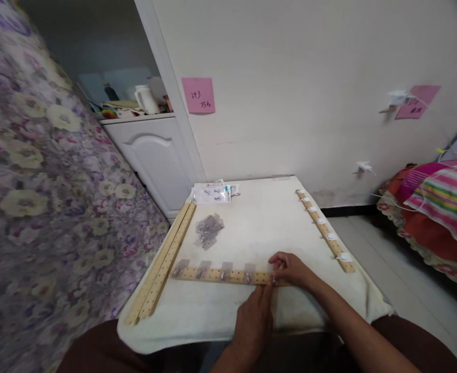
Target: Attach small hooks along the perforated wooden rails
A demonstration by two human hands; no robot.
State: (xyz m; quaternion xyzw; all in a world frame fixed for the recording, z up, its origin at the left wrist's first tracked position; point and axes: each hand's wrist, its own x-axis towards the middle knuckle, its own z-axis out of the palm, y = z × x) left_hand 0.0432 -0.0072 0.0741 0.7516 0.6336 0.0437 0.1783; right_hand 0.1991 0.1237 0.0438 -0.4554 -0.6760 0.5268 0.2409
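Across the near part of the table lies a wooden strip with holes (212, 274). Along it sit several small silvery metal pieces (223, 274), each with a bit of clear plastic. My right hand (290, 270) reaches in from the right, thumb and finger pinched on a small metal piece (273, 280) near the strip's right end. From below, my left hand (253, 317) brings its closed fingertips to the strip's lower edge, right beside that same piece. What the left fingertips grip, if anything, is hidden. A pile of similar plastic-backed pieces (209, 230) lies beyond the strip.
Two more holed wooden strips (162, 261) run along the table's left side. At the right, another strip (334, 246) bears several white-backed pieces. Flat packages (212, 193) lie at the far left corner, near the wall (252, 140). A floral curtain (76, 207) hangs at left.
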